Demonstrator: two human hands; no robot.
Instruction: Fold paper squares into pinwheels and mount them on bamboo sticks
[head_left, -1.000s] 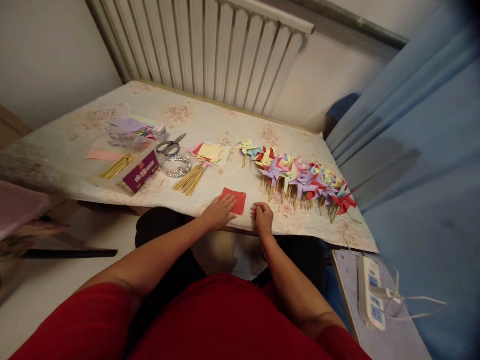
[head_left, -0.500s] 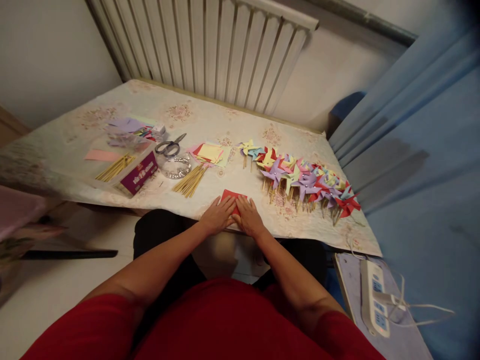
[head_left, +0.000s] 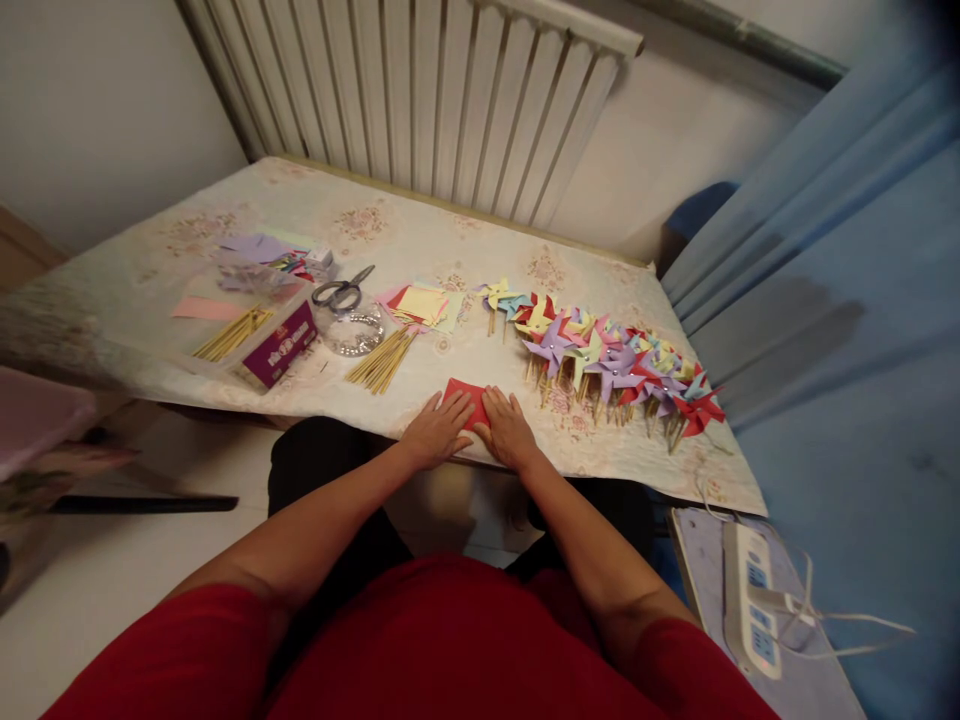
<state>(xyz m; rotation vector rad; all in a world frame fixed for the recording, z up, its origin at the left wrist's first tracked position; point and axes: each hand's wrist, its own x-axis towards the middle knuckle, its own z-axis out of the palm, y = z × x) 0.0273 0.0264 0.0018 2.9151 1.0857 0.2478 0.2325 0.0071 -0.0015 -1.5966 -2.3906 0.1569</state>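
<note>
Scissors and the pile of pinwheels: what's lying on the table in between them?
Between the scissors and the pinwheels lies a fanned stack of colored paper squares, with a bundle of wooden sticks just in front. The head view shows it.

The person wears a red short-sleeved top (head_left: 450,650) of plain, unmarked fabric that fills the lower edge of the view; its sleeves end above the elbows (both forearms are bare). Below the top, dark, near-black trousers (head_left: 330,470) cover the lap. The left hand (head_left: 439,428) and the right hand (head_left: 508,430) are bare: no gloves, rings, watch or bracelet can be made out on the fingers or the wrists.
</note>
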